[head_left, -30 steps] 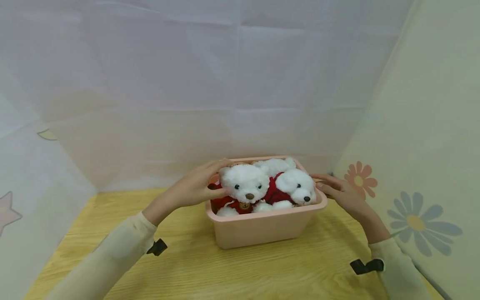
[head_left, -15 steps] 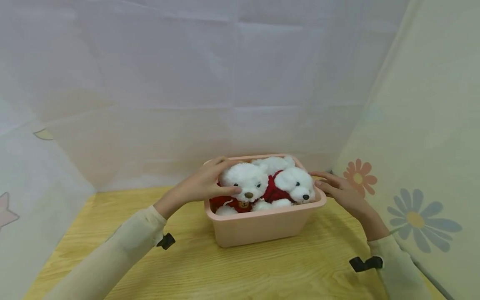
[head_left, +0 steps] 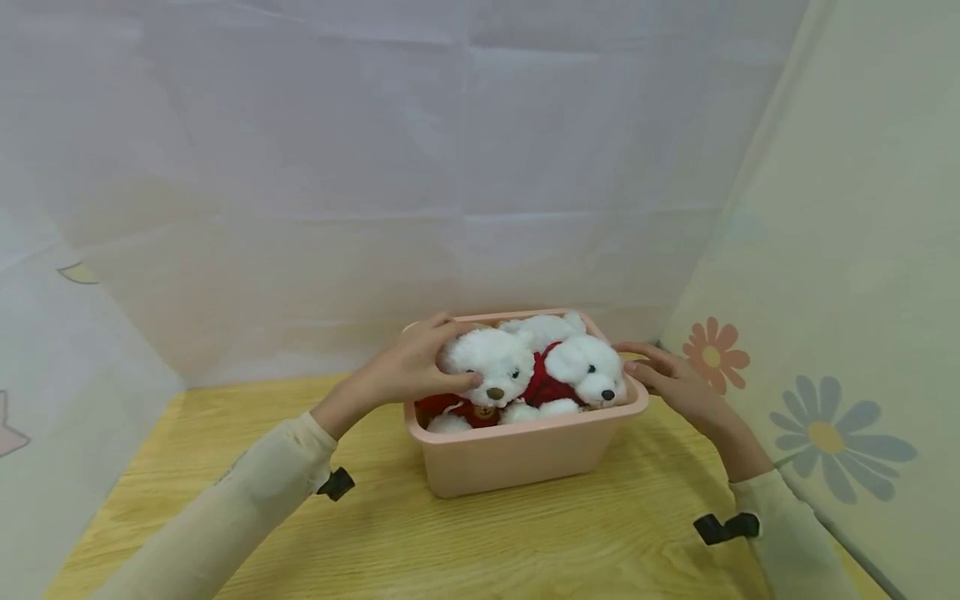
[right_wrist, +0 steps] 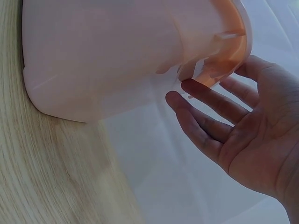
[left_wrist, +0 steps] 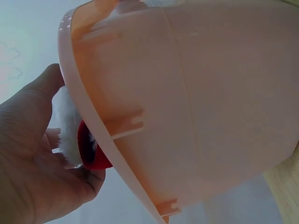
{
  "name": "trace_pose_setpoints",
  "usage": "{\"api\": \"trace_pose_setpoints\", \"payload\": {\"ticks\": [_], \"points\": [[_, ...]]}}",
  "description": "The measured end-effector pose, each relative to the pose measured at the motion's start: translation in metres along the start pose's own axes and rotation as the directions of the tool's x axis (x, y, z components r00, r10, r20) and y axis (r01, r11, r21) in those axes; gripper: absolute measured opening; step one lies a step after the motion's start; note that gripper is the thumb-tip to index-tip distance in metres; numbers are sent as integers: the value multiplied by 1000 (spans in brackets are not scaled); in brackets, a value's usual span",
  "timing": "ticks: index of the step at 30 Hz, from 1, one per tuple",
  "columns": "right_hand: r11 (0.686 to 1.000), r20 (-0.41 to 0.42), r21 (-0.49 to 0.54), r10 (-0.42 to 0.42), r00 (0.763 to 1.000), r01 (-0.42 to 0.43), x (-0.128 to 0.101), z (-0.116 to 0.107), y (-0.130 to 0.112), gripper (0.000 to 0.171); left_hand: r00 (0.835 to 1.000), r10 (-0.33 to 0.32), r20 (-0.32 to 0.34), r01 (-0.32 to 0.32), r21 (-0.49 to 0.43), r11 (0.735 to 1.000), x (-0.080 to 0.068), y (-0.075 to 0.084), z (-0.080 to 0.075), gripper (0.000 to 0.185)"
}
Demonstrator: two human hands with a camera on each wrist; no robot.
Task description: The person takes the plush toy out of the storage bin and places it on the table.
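Note:
A pink plastic bin (head_left: 525,462) stands on the table with white plush toys in red clothes inside. My left hand (head_left: 408,362) holds the head of the left teddy bear (head_left: 495,358), fingers behind it and thumb across its face. From the left wrist view, the left hand (left_wrist: 42,154) sits beyond the bin's rim (left_wrist: 91,107), around white fur and red cloth. Beside that bear lies a plush dog (head_left: 592,371), its nose toward the right front. My right hand (head_left: 675,383) is at the bin's right end; in the right wrist view its loosely extended fingers (right_wrist: 219,102) reach the rim.
The bin rests on a light wood table (head_left: 480,550). A pale cloth wall (head_left: 450,167) rises behind, and a wall with printed flowers (head_left: 825,437) borders the right side. Black wrist mounts (head_left: 726,529) are on both sleeves.
My left hand has moved right, further over the left bear, its thumb now across the face. The bear's head has tipped slightly toward the right. My right hand stays at the bin's end.

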State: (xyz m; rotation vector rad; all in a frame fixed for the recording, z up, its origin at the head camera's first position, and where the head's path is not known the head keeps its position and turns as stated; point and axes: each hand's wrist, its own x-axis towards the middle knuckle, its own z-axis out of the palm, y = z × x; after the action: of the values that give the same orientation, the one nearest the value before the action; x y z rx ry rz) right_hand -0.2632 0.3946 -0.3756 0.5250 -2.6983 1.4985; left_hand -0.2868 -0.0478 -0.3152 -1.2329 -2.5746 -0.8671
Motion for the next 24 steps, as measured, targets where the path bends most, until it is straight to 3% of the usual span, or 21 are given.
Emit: {"api": "trace_pose_setpoints", "payload": {"ticks": [8, 13, 19, 24], "points": [[996, -10, 76, -45, 999, 46, 0, 6, 2, 43, 998, 47, -30, -45, 65, 997, 6, 4, 4, 65], [994, -19, 90, -62, 998, 64, 3, 8, 4, 42, 994, 87, -67, -83, 58, 995, 8, 2, 6, 58], [994, -16, 93, -62, 998, 63, 6, 10, 3, 42, 973, 171, -156, -173, 2, 985, 9, -3, 10, 47], [997, -20, 41, -59, 998, 60, 8, 9, 5, 42, 953, 196, -231, -212, -48, 976, 10, -6, 12, 37]]}}
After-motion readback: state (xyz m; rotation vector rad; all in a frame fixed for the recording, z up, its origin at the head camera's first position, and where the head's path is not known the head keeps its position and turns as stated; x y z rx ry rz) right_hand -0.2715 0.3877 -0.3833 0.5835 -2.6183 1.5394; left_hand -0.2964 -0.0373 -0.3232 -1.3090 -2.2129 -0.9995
